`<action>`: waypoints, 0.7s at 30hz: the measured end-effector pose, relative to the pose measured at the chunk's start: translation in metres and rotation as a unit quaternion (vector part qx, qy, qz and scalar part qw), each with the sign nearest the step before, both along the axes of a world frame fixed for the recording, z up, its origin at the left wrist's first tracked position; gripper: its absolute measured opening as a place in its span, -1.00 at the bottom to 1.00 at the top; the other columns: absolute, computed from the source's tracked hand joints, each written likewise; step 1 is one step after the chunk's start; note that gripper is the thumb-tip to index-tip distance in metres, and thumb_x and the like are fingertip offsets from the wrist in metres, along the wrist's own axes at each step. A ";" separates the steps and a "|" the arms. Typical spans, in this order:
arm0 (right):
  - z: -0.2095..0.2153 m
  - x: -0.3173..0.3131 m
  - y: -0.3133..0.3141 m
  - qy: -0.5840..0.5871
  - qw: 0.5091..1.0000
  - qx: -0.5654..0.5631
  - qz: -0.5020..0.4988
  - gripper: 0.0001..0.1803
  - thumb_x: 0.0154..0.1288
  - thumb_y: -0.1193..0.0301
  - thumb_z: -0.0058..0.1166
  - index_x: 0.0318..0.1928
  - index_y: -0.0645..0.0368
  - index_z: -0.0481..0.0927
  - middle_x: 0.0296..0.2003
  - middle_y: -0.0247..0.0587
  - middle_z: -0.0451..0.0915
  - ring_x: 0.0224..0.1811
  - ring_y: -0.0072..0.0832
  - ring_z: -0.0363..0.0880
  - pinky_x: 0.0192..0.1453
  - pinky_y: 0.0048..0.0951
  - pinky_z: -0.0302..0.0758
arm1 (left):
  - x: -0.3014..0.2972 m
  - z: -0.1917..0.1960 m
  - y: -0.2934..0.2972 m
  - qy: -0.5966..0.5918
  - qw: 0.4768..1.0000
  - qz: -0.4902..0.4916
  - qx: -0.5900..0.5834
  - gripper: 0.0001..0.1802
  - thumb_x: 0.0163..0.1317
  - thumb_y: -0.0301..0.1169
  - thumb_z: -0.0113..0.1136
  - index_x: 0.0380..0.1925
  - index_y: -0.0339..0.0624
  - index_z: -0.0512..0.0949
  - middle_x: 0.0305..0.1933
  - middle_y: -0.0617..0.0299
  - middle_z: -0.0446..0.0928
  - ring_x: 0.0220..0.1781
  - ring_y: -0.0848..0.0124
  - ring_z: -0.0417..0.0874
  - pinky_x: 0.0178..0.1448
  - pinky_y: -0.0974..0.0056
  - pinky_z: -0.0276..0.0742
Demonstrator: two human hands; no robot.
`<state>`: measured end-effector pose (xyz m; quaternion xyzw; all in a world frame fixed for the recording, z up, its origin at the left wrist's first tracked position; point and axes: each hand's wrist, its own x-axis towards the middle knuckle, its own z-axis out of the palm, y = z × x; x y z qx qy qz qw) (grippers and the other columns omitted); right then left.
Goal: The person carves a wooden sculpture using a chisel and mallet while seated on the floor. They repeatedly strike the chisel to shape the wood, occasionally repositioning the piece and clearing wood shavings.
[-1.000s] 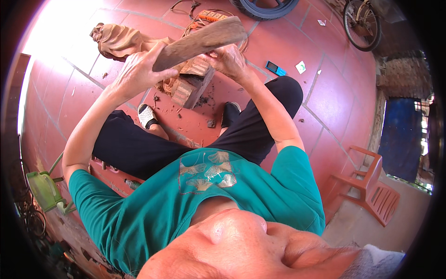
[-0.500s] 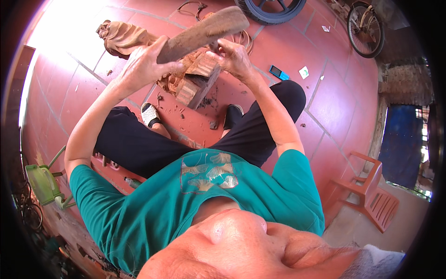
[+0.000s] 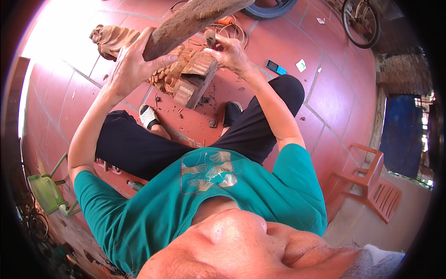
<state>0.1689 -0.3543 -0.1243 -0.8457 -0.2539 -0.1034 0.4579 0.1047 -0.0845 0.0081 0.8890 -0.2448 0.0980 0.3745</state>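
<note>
My left hand (image 3: 132,67) is closed round the near end of a thick, worn wooden mallet (image 3: 188,22), which is raised and slants up to the right. In my right hand (image 3: 232,56) is a chisel (image 3: 210,37); the butt of its handle shows above the fist, while its blade is hidden. Under both hands a carved wooden statue (image 3: 116,39) lies on the floor, its smooth draped part to the far left. The rough, blocky base (image 3: 197,66) of the carving points toward me, below the right hand. The mallet is apart from the chisel.
Wood chips (image 3: 213,123) are scattered on the red tiles between my feet. A blue phone (image 3: 276,67) lies right of my right hand. Beyond are an orange cable (image 3: 225,21), a wheel (image 3: 269,9) and a bicycle wheel (image 3: 361,23). A plastic chair (image 3: 371,186) stands at the right.
The mallet has lifted away from the chisel, and its far end now reaches the picture's top edge. The chisel hand stays by the carving's base. The whole view has shifted slightly.
</note>
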 end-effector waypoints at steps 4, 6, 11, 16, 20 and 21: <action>0.000 0.004 -0.003 0.019 1.000 0.013 0.008 -0.62 0.17 0.21 0.35 -0.10 0.20 0.65 -0.38 -0.06 0.68 -0.32 -0.22 0.70 -0.21 -0.26 0.57 | 0.002 0.004 -0.005 0.071 0.995 -0.013 0.073 -0.26 0.18 0.12 0.36 0.06 -0.30 0.43 -0.28 -0.15 0.60 -0.19 0.11 0.68 -0.08 0.08 0.52; -0.007 0.005 -0.004 0.009 1.000 -0.004 -0.002 -0.61 0.17 0.22 0.35 -0.09 0.20 0.66 -0.38 -0.04 0.68 -0.32 -0.20 0.69 -0.21 -0.25 0.56 | 0.010 -0.010 -0.003 0.085 0.980 -0.028 0.177 -0.27 0.18 0.10 0.37 0.07 -0.28 0.43 -0.31 -0.15 0.61 -0.24 0.08 0.69 -0.11 0.08 0.53; -0.002 0.004 -0.004 -0.011 1.000 0.009 0.013 -0.60 0.15 0.23 0.37 -0.09 0.22 0.66 -0.35 0.00 0.68 -0.35 -0.16 0.69 -0.22 -0.26 0.57 | 0.014 -0.008 -0.001 0.098 0.987 -0.010 0.125 -0.28 0.17 0.10 0.38 0.07 -0.25 0.42 -0.33 -0.15 0.61 -0.28 0.09 0.68 -0.12 0.11 0.54; 0.007 -0.003 0.001 -0.010 1.000 -0.028 0.003 -0.60 0.20 0.28 0.37 -0.02 0.20 0.64 -0.34 -0.08 0.71 -0.31 -0.26 0.73 -0.22 -0.32 0.61 | 0.003 -0.006 -0.008 0.008 1.000 -0.006 -0.028 -0.27 0.17 0.10 0.39 0.07 -0.25 0.41 -0.43 -0.13 0.59 -0.36 0.09 0.67 -0.17 0.09 0.54; 0.003 -0.002 0.000 -0.030 0.999 -0.040 0.011 -0.60 0.21 0.24 0.36 -0.03 0.21 0.64 -0.34 -0.06 0.71 -0.31 -0.24 0.73 -0.21 -0.29 0.61 | 0.016 -0.018 0.000 0.075 0.983 -0.007 0.165 -0.27 0.17 0.10 0.38 0.06 -0.28 0.41 -0.48 -0.11 0.57 -0.42 0.09 0.64 -0.23 0.08 0.52; 0.003 -0.002 -0.001 -0.037 0.998 -0.043 0.011 -0.60 0.21 0.24 0.36 -0.03 0.21 0.64 -0.33 -0.06 0.71 -0.31 -0.23 0.72 -0.21 -0.28 0.60 | 0.019 -0.025 0.002 0.059 0.986 -0.017 0.157 -0.27 0.17 0.11 0.38 0.05 -0.29 0.41 -0.49 -0.10 0.56 -0.44 0.10 0.63 -0.26 0.09 0.52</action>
